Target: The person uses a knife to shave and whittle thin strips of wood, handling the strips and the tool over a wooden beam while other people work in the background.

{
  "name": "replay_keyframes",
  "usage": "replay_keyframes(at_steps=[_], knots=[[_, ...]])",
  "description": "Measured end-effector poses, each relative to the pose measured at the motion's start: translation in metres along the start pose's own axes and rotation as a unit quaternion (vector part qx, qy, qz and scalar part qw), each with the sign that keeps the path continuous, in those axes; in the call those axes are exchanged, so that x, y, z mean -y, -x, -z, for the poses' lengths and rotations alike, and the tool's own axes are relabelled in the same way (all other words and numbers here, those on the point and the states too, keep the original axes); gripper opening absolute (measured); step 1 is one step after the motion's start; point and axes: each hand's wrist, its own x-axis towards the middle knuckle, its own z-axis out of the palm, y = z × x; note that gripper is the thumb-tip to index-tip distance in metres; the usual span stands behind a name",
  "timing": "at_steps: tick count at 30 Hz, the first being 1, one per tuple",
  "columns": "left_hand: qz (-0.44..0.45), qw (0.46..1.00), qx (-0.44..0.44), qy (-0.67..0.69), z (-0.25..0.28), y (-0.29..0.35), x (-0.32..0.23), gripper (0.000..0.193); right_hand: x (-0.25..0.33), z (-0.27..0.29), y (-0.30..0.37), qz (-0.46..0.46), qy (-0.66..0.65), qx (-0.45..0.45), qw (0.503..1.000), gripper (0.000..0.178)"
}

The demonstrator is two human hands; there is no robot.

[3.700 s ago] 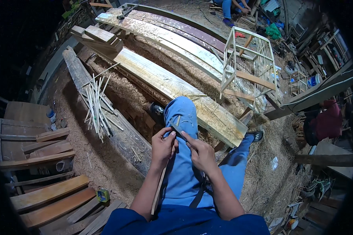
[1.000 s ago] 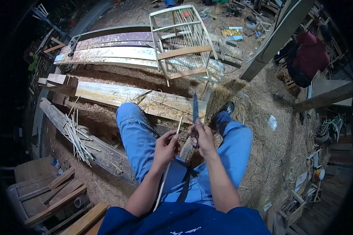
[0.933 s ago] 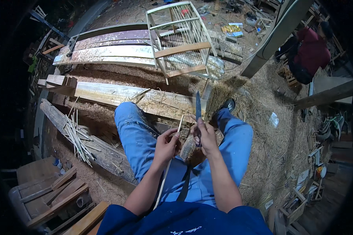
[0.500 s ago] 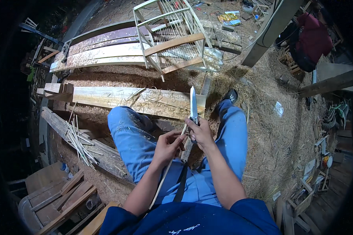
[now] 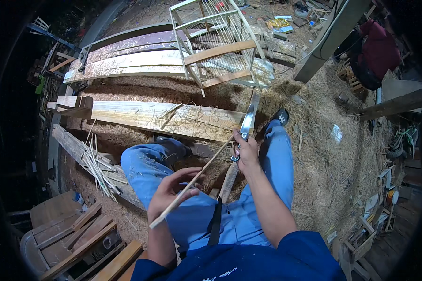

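Observation:
My right hand (image 5: 246, 152) is closed round the handle of a knife (image 5: 249, 117), its broad shiny blade pointing up and away from me. A thin pale wooden strip (image 5: 211, 163) runs slantwise from beside the right thumb, near the base of the blade, down to the left. Its near end juts out past my left wrist. My left hand (image 5: 171, 192) lies under the strip with fingers and thumb apart, and the strip crosses over it without a visible grip. Whether the right fingers also pinch the strip's far end is hard to tell.
A plank bench (image 5: 140, 114) littered with shavings stands before my knees. Behind it, a slatted wooden frame (image 5: 220, 54) rests on wider boards. Thin strips (image 5: 98, 171) lie heaped on a rough plank at left. A post (image 5: 321, 42) rises at right; shavings cover the ground.
My left hand has come away from the knife, down and left, and its fingers have spread. The strip's near end has swung up into view. The knife has tilted and shifted right.

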Motion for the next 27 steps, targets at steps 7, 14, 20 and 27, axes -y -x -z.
replay_keyframes(at_steps=[7, 14, 20, 27], knots=[[-0.353, 0.884, -0.221, -0.213, -0.007, -0.020, 0.004, 0.028, -0.012, -0.011, -0.004, 0.014, 0.008, -0.008, 1.000, 0.027], [-0.309, 0.894, -0.247, -0.210, 0.026, -0.055, -0.046, 0.048, -0.001, -0.003, 0.008, -0.020, 0.017, 0.026, 0.999, 0.034], [-0.258, 0.906, -0.226, -0.249, 0.043, -0.087, -0.058, 0.053, 0.003, 0.005, 0.006, -0.012, 0.031, 0.039, 0.999, 0.039], [-0.231, 0.919, -0.208, -0.242, 0.037, -0.106, -0.063, 0.048, 0.005, -0.002, 0.010, -0.017, 0.063, 0.069, 0.996, 0.039]])
